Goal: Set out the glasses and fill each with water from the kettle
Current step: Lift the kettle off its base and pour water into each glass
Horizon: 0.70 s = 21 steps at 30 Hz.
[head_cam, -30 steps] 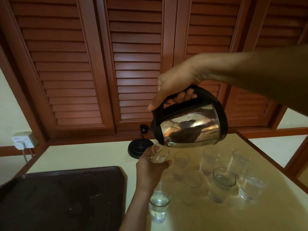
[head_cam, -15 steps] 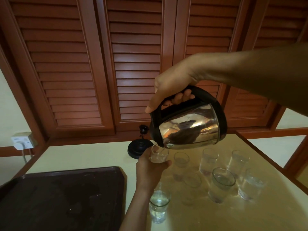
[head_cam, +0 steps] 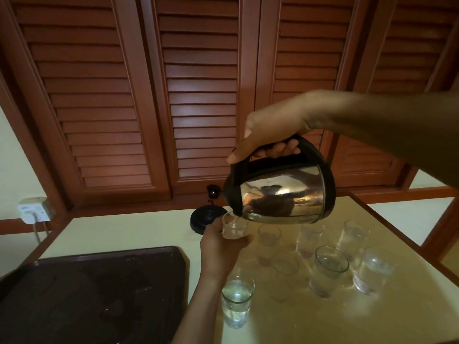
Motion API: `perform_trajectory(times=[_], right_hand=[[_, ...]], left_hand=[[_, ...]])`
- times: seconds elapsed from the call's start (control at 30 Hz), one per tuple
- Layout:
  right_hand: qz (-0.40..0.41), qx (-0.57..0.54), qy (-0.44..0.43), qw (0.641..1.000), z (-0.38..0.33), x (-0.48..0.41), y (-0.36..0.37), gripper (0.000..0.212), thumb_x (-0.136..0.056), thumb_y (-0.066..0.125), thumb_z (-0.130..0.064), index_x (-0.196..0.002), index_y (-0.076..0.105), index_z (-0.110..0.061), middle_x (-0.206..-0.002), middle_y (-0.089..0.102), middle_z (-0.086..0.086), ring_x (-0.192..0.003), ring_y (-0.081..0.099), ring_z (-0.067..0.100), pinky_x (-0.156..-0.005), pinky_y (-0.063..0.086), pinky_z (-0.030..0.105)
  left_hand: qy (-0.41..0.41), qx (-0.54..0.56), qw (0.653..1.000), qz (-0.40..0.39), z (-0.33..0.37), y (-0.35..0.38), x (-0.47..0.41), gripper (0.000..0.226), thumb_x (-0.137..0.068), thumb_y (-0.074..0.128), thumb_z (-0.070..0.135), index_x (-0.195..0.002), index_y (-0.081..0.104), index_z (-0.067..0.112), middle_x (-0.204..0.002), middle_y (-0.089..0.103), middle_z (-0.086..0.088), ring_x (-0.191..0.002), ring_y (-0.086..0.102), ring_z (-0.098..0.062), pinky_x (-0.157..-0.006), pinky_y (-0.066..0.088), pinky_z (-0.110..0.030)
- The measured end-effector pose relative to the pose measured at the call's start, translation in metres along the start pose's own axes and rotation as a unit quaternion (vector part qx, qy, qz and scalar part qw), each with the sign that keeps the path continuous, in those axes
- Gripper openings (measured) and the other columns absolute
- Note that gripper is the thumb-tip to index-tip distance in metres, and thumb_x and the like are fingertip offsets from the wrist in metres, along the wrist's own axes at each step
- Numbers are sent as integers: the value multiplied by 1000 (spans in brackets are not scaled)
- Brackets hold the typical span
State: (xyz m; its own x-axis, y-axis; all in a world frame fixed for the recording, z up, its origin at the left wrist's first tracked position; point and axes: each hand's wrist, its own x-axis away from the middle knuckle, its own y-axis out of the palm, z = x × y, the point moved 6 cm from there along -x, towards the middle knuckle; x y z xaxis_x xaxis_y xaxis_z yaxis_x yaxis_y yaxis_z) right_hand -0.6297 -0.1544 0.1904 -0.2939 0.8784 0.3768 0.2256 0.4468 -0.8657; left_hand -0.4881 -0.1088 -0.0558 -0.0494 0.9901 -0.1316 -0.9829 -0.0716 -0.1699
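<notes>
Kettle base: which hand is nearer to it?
Left. The left hand holds a glass just beside the kettle base; the right hand is raised above, gripping the kettle handle.

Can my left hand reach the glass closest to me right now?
Probably not yet: the left hand holds a second glass under the kettle. Otherwise the way looks free; the closest glass stands right beside that forearm.

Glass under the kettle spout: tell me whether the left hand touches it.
Touching. Head view: the left hand grips the glass, thumb and fingers round it.
</notes>
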Motion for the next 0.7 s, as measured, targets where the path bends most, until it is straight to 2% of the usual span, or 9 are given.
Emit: perform_trajectory(times=[0.07, 0.13, 0.23, 0.3, 0.37, 0.47, 0.57, 0.63, 0.7], right_hand=[[2, -34, -23, 999, -1, 21, 6, 50, -92, 77, -62, -65, 65, -21, -51, 54, -2, -34, 46, 12, -39, 43, 23], [14, -80, -33, 996, 7, 34, 14, 49, -82, 75, -65, -58, 62, -24, -48, 50, -3, -35, 43, 12, -38, 40, 23], [74, -175, -49, 981, 35, 48, 22, 47, -74, 76, -64, -55, 61, -23, -46, 48, -2, -35, 41, 12, -37, 38, 21], [113, -234, -78, 963, 50, 61, 27, 47, -71, 77, -63, -53, 62, -22, -44, 48, -3, -32, 40, 11, -35, 38, 20], [144, -286, -104, 942, 67, 69, 29, 48, -68, 77, -64, -51, 63, -21, -41, 48, -5, -30, 41, 10, -36, 38, 19], [192, -347, -130, 909, 93, 79, 32, 46, -68, 77, -61, -50, 62, -21, -39, 48, -5, -28, 40, 9, -37, 39, 20], [225, -416, -166, 866, 118, 81, 40, 43, -71, 78, -55, -58, 61, -18, -39, 46, -5, -27, 39, 8, -35, 38, 18], [226, -455, -184, 842, 134, 76, 45, 46, -73, 79, -54, -60, 59, -16, -38, 45, -5, -26, 38, 8, -35, 38, 19], [221, -480, -200, 825, 144, 67, 51, 52, -74, 85, -59, -58, 59, -18, -37, 46, -6, -25, 39, 8, -36, 40, 20]], left_hand=[[-6, 5, 1000, -5, 1, -1, -1, 44, -72, 92, 17, -102, 67, 37, -100, 71, 11, -91, 66, -4, -69, 51, -18], [-9, 5, 1000, -11, 3, -2, -2, 47, -72, 92, 19, -111, 70, 30, -103, 72, 7, -91, 67, -5, -59, 48, -8], [-2, 7, 1000, -20, 2, -2, -7, 49, -68, 94, 18, -111, 73, 29, -102, 76, 6, -91, 71, -8, -58, 49, -6], [3, 4, 999, -32, 4, -4, -9, 49, -67, 94, 16, -109, 75, 29, -99, 77, 6, -91, 72, -7, -60, 49, -6], [-4, -6, 999, -46, 3, -6, -12, 48, -67, 94, 15, -109, 76, 29, -99, 78, 7, -94, 73, -8, -71, 54, -11], [-34, -9, 997, -73, -5, -10, -19, 47, -68, 90, 6, -107, 79, 29, -102, 80, 5, -104, 73, -19, -94, 57, -35], [-51, -18, 993, -104, -13, -13, -22, 48, -71, 83, -12, -110, 78, 16, -102, 80, -4, -104, 73, -26, -88, 57, -32], [-70, -23, 990, -123, -21, -12, -21, 42, -76, 78, -14, -112, 76, 9, -102, 79, -7, -100, 73, -25, -79, 58, -24], [-90, -19, 986, -140, -31, -12, -18, 36, -81, 74, -15, -110, 76, 5, -102, 77, -11, -96, 72, -26, -76, 61, -26]])
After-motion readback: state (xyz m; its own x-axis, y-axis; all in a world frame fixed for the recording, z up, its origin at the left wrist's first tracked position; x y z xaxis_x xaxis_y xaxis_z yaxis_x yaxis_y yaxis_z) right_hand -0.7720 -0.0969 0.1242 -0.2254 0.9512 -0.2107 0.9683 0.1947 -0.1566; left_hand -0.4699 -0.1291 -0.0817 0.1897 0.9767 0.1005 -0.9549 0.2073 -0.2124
